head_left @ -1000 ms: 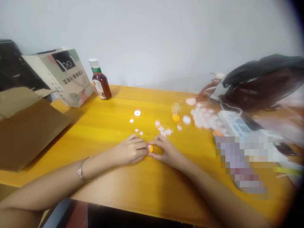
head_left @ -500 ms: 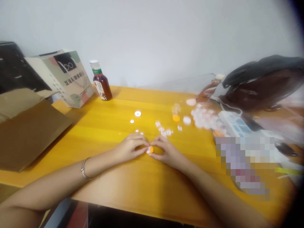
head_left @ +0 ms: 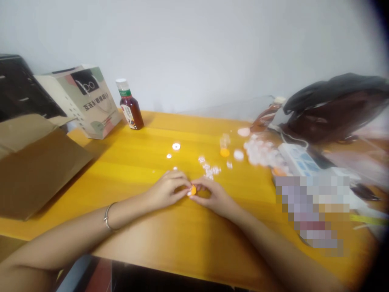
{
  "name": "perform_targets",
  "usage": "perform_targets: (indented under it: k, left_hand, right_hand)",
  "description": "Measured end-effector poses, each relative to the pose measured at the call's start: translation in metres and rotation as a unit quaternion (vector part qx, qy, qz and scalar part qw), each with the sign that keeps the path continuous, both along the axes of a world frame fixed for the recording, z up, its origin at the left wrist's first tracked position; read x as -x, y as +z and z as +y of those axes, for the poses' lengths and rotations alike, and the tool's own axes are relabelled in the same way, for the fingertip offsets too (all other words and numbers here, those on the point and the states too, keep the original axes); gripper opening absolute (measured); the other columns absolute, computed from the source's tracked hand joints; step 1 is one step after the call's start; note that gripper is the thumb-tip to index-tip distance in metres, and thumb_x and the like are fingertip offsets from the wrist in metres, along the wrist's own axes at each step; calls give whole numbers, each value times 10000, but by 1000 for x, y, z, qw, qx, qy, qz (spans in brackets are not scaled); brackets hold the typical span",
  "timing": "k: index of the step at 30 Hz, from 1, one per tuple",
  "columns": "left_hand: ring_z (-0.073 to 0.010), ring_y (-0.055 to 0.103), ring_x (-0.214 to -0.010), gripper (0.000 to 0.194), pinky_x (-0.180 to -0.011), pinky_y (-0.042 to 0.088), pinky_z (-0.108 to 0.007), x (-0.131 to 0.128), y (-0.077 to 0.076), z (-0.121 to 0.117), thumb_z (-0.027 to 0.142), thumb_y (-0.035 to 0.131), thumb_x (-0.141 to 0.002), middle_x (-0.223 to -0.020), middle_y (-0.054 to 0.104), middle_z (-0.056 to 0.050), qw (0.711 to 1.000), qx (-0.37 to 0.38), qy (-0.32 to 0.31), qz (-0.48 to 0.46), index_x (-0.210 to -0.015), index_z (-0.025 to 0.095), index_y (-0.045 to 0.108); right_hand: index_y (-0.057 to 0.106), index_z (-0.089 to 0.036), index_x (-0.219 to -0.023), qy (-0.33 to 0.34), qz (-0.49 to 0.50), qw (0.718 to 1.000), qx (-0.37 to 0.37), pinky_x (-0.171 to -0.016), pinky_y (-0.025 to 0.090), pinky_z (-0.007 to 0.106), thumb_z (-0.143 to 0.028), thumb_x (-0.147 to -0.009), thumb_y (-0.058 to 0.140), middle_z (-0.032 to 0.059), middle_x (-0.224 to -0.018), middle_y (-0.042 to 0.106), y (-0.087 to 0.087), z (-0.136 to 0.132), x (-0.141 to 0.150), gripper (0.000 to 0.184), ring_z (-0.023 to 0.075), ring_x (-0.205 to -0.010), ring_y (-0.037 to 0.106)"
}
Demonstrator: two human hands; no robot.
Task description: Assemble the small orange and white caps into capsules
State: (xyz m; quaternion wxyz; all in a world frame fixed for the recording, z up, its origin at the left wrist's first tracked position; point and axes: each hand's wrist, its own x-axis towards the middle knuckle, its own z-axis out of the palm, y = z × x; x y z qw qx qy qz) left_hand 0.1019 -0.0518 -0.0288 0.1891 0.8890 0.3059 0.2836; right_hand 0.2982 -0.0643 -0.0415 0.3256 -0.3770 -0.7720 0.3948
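My left hand (head_left: 165, 190) and my right hand (head_left: 212, 195) meet at the middle of the yellow table (head_left: 170, 235). Both pinch a small orange cap (head_left: 193, 190) between their fingertips, just above the tabletop. A silver bracelet sits on my left wrist. Just beyond the hands lie several small white pieces (head_left: 209, 170), two white rings (head_left: 176, 146) and a small clear vial with an orange base (head_left: 225, 145).
A dark red bottle (head_left: 130, 106) and a printed paper bag (head_left: 83, 101) stand at the back left, a brown cardboard box (head_left: 33, 162) at the left edge. A heap of white caps (head_left: 261, 152), a power strip (head_left: 299, 160) and a dark bag (head_left: 334, 107) fill the right side.
The hands stay together on the orange cap; the fingers have shifted slightly and the cap has turned a little between them. Nothing else on the table moved.
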Motion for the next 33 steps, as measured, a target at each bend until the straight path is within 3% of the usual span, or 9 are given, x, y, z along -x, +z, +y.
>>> perform_targets:
  k: [4,8,11,18,25,29,33]
  left_hand:
    - [-138,542,-793,133,-726,408,-292,3,4,-1,232,518,-821,-831,604,-41,999,-21,7,-27,-883,179,623]
    - [-132,551,-805,133,-752,414,-292,6,8,-1,249,521,-822,-846,603,-35,999,-26,6,-25,-892,189,617]
    - [-141,557,-833,158,-777,424,-298,11,11,7,258,514,-826,-879,607,-51,999,-10,18,-41,-925,179,607]
    - [-156,559,-824,229,-780,441,-298,33,6,48,297,434,-849,-869,608,-57,986,-35,155,-55,-908,159,607]
    - [-221,504,-1022,319,-915,377,-353,27,11,95,244,416,-834,-1106,555,-104,983,-81,131,102,-1116,139,521]
    - [-221,504,-1031,306,-915,375,-343,19,7,117,219,406,-828,-1123,546,-114,976,-79,143,143,-1100,140,520]
    - [-213,544,-940,257,-841,413,-328,18,-1,121,219,403,-826,-1004,589,-100,973,-71,158,153,-1021,158,558]
  right_hand:
    - [539,-195,-972,5,137,976,170,-706,476,272,-280,-700,644,1,-810,634,-2,-3,6,304,101,-694,585]
    - [552,-203,-943,-9,203,949,240,-779,475,292,-259,-643,696,-4,-827,649,-2,-3,9,337,105,-745,612]
    - [567,-204,-939,-24,200,947,250,-785,475,292,-259,-635,702,-3,-829,649,0,-3,9,337,102,-736,608]
    - [576,-196,-948,-38,181,953,242,-796,480,319,-310,-625,709,9,-820,645,1,-2,9,368,111,-725,603]
    - [577,-192,-943,-43,180,952,245,-810,470,312,-301,-608,719,4,-819,635,2,-2,8,380,104,-728,596]
    - [574,-197,-957,-37,184,952,243,-807,475,318,-298,-603,723,2,-813,634,0,-1,8,397,108,-726,597]
    - [571,-196,-963,-31,190,951,241,-803,476,315,-295,-603,724,6,-823,638,-1,-1,8,403,109,-730,600]
